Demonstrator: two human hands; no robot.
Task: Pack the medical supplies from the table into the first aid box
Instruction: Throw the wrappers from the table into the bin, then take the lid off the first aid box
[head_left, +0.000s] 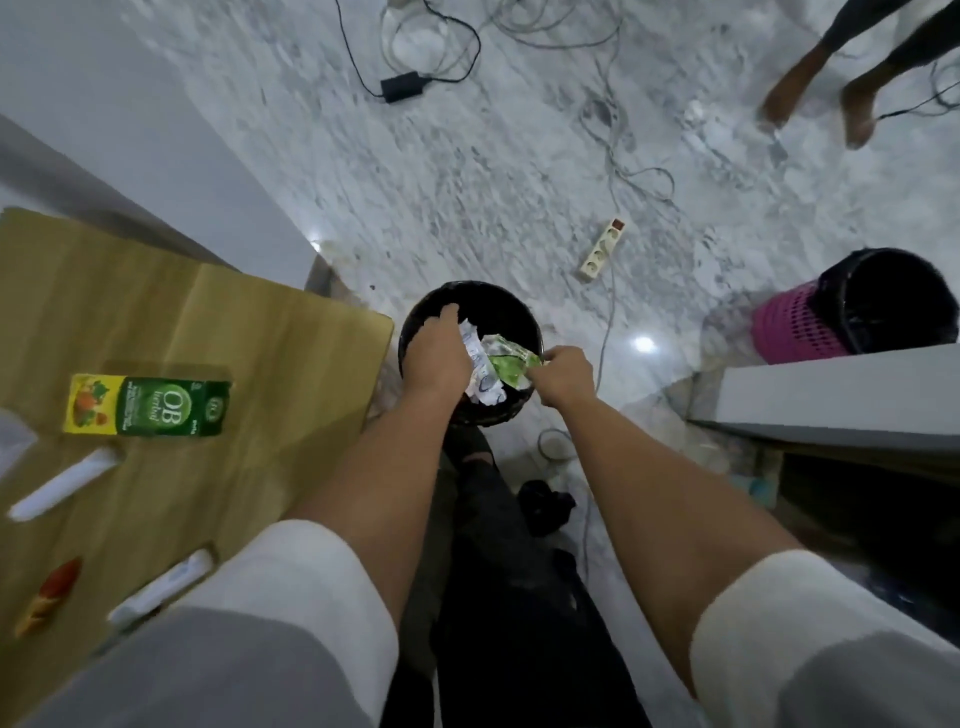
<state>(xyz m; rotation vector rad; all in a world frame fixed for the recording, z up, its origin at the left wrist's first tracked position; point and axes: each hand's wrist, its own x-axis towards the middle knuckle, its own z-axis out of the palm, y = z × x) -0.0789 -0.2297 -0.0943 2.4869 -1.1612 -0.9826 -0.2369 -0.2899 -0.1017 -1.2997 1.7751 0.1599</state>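
1. Your left hand (435, 358) reaches down into the black bin (514, 312) on the floor, fingers curled around crumpled white paper (480, 364) at the bin's mouth.
2. Your right hand (563, 375) is just beside it, thumb and fingers pinched together on the edge of a torn green wrapper (511, 364) that lies over the bin's opening.
3. The paper and the wrapper touch each other between your two hands.
4. The bench (249, 322), covered in brown cardboard, sits to your left, well apart from the bin's contents but close to its rim.
5. On the bench lies a green and yellow medicine box (150, 406), flat on its side, printed "OB".
6. Nearer to you on the bench lie a white tube (65, 484), a second white tube (163, 587) and a red and yellow sachet (49, 595), each apart from the others; all three are blurred.
7. The first aid box itself cannot be made out in this view.
8. On the marble floor (415, 171) beyond the bin lies a white power strip (602, 249) with trailing cables.
9. A pink basket with a black liner (852, 306) stands to the right.
10. Another person's bare feet (821, 98) show at the far right.
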